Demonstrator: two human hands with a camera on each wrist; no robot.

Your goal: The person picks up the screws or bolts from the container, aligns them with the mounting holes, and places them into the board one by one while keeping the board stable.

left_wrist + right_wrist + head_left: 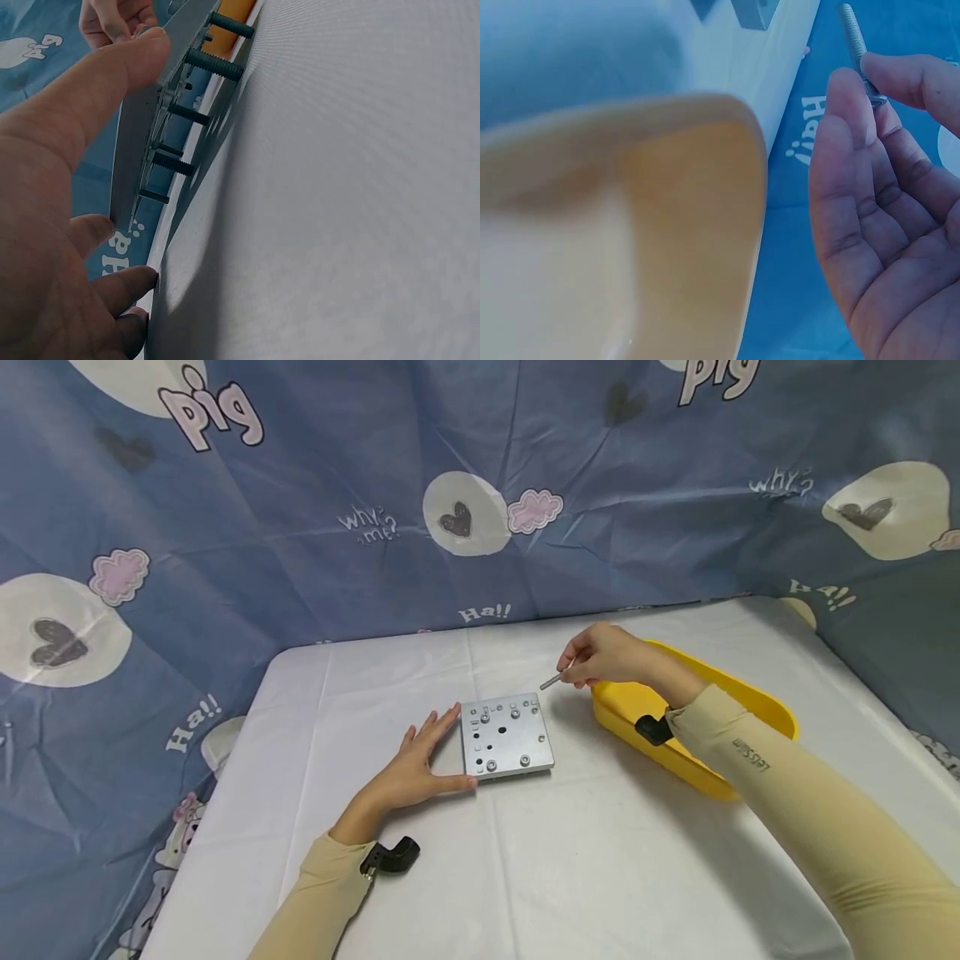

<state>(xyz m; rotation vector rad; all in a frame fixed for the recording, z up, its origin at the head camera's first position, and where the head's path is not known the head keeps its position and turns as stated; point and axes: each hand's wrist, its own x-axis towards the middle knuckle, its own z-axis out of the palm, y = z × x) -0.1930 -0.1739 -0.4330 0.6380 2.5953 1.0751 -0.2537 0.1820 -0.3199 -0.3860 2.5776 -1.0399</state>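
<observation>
My left hand [411,777] holds a square silver metal plate [517,745] at its left side, thumb at the near corner and index finger at the far one. Several small holes and bolt heads dot its upper face. In the left wrist view, threaded bolts [214,64] stick out from the plate's underside toward the table. My right hand [611,653] pinches a silver bolt [551,681] between thumb and fingertips, above and beyond the plate's far right corner. The right wrist view shows the bolt's threaded shank [851,34] pointing away from the palm, its head at the fingertips.
A yellow plastic bin [757,697] stands on the table right of the plate, under my right forearm. White cloth [592,868] covers the table. Behind it hangs a blue printed curtain [315,552].
</observation>
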